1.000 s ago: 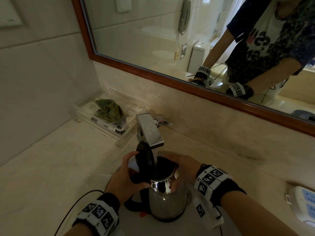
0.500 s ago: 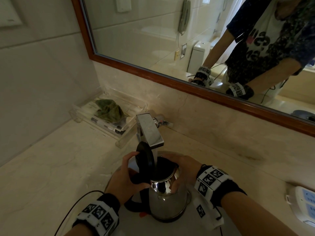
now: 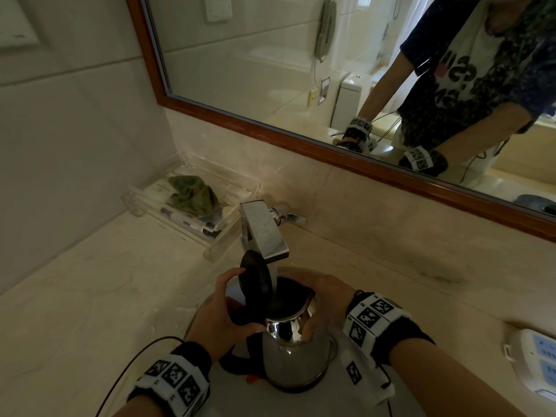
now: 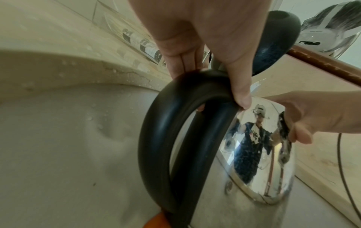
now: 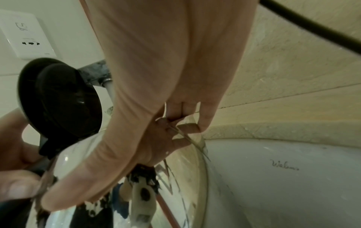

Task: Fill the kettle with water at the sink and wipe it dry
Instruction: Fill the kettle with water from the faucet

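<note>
A steel kettle (image 3: pixel 296 350) stands upright in the white sink basin (image 3: pixel 228 395), its black lid (image 3: pixel 255 279) flipped open. A stream of water runs from the chrome faucet (image 3: pixel 264 233) into the kettle's mouth. My left hand (image 3: pixel 224 314) grips the top of the black handle (image 4: pixel 171 135), thumb on the steel shoulder. My right hand (image 3: pixel 328 293) wraps round the kettle's upper body (image 5: pixel 82 162) from the right side. A green cloth (image 3: pixel 192 195) lies in a clear tray at the back left.
The clear tray (image 3: pixel 225 233) with toiletries sits left of the faucet. A wood-framed mirror (image 3: pixel 270 127) runs along the back wall. A white device (image 3: pixel 535 362) lies at the counter's right edge. Beige counter (image 3: pixel 90 296) spreads to the left.
</note>
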`<state>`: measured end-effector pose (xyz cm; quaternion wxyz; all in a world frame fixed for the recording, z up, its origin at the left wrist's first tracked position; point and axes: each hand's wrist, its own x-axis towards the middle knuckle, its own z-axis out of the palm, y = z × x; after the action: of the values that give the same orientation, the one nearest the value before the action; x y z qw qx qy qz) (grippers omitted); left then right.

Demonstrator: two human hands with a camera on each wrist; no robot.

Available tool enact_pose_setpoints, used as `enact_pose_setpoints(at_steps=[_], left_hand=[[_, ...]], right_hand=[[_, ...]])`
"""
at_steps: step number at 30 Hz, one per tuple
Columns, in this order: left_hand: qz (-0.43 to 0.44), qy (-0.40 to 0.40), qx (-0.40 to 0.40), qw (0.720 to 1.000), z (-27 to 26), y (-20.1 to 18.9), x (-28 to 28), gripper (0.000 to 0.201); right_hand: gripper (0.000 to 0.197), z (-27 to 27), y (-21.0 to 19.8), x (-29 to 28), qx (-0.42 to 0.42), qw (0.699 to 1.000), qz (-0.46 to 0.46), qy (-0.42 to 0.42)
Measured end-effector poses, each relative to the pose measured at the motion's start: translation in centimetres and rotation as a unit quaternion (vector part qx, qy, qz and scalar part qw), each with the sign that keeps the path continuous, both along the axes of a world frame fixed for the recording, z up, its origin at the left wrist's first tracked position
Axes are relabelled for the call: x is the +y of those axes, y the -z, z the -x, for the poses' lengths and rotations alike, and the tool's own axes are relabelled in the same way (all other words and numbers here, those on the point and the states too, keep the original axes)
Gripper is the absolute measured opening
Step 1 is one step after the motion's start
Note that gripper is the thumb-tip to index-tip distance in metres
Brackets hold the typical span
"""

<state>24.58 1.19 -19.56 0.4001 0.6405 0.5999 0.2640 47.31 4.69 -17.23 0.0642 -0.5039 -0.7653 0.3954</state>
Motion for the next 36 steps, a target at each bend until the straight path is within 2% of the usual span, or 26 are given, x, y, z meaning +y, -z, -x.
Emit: enact_pose_setpoints(at_steps=[28,36], left_hand=[[-0.003,0.002,-0.018,1.0,0.05,0.3,0.19,0.1],[-0.006,0.005,-0.002,1.0,0.1,0.73,0.31,0.102]], right_hand=[[0.103,0.14,-0.23,-0.14,-0.007,1.0,0.013,0.015],[0.101,0.0,-0.42,-0.09,-0.017,1.0,0.012,0.01]])
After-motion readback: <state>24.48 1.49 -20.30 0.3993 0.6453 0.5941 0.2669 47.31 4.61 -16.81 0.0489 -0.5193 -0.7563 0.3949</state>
